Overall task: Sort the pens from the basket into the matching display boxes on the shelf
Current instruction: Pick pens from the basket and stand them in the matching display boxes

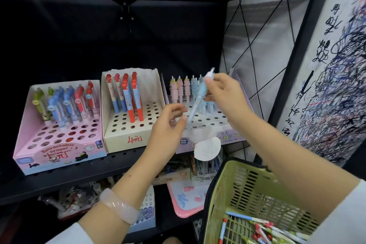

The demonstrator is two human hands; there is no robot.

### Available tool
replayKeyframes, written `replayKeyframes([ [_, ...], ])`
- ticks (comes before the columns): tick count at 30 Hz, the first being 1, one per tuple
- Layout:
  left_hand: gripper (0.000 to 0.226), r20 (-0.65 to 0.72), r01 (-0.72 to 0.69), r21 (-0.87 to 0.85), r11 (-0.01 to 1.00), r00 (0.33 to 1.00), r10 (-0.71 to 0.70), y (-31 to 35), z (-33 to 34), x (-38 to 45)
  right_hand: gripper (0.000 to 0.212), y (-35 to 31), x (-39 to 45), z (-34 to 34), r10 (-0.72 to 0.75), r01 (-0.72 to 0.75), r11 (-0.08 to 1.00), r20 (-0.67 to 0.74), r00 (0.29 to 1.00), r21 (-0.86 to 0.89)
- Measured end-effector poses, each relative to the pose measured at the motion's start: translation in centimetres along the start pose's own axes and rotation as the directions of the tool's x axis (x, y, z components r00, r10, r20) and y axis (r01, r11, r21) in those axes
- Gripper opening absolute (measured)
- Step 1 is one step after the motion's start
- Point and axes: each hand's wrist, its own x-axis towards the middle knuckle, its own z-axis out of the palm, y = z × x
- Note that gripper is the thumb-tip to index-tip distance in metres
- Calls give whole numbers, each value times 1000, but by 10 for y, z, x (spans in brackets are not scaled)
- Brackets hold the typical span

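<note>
blue pen (pixel 198 101): pale blue one, tilted, cap end up by the right fingers, tip pointing down-left over the holes of the unicorn box. It's blurry so can't make out much detail.
right hand (pixel 221 93): fingers and thumb pinch the pen near its top, most of the barrel hangs below the grip.
left hand (pixel 170 125): just beside the pen's lower end, fingers loosely curled, thumb near the tip. Honestly can't tell if it touches the pen, doesn't look like it's holding anything.
unicorn box (pixel 229 136): purple, rightmost on the shelf, pink and blue pens standing in the back rows.
cream box (pixel 126 140): middle one, red-topped pens in it, lots of free holes.
pink box (pixel 59 154): left, green, blue and red pens.
basket (pixel 237 188): green, bottom right, under the right forearm, a bunch of pens (pixel 263 230) lying in the bottom.
shelf (pixel 79 174): black, boxes sit side by side on it.
bracelet (pixel 118 206): pale, on the left wrist.
</note>
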Motion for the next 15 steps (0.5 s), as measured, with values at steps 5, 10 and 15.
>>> replayKeyframes([
  [5, 24, 80, -12, 201, 979, 997, -5, -7, -12, 0, 18, 10, 25, -38, -140, 43, 939, -266, 954, -340],
  [10, 26, 112, 4, 220, 976, 993, -30, -9, -14, -1, 25, 27, 31, -39, -154, 12, 853, -229, 961, -521],
  [15, 27, 114, 13, 235, 972, 993, -40, -10, -16, -2, 27, 24, 39, -26, -190, 38, 725, -147, 971, -687],
])
